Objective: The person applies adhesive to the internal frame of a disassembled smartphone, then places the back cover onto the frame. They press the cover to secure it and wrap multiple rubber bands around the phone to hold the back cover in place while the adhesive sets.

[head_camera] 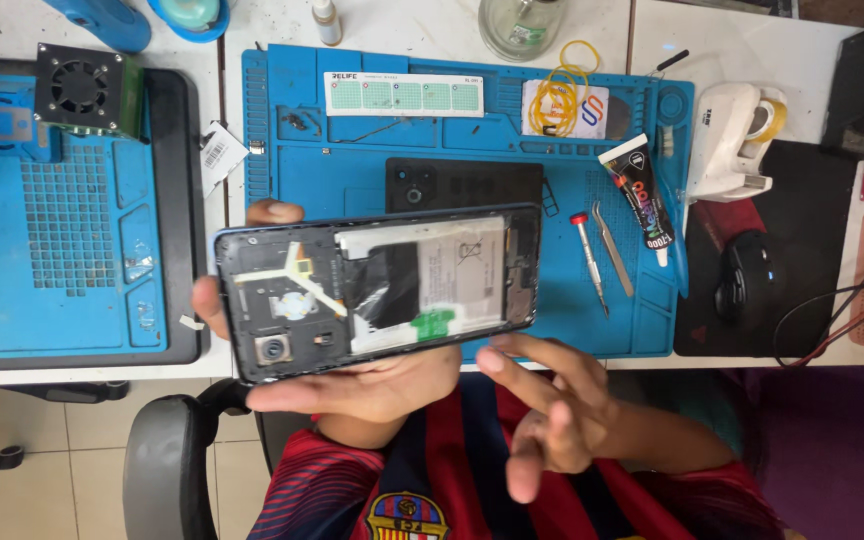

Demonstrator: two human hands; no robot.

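Observation:
My left hand (352,385) holds an opened smartphone (377,285) from beneath, thumb at its lower left edge and fingertips showing over its top left corner. The phone lies horizontal with its back off, showing a white-labelled battery, black foil, a green tab and a camera lens at lower left. My right hand (552,410) hovers just below the phone's right end, fingers spread and holding nothing. A black back cover (462,180) lies on the blue work mat (332,170) behind the phone.
On the mat's right side lie a red-capped screwdriver (588,255), tweezers (612,250), a glue tube (640,195) and yellow rubber bands (562,95). A white tape dispenser (737,135) and black mouse (747,275) sit right. A small fan (82,90) stands left; a chair armrest (157,460) is below.

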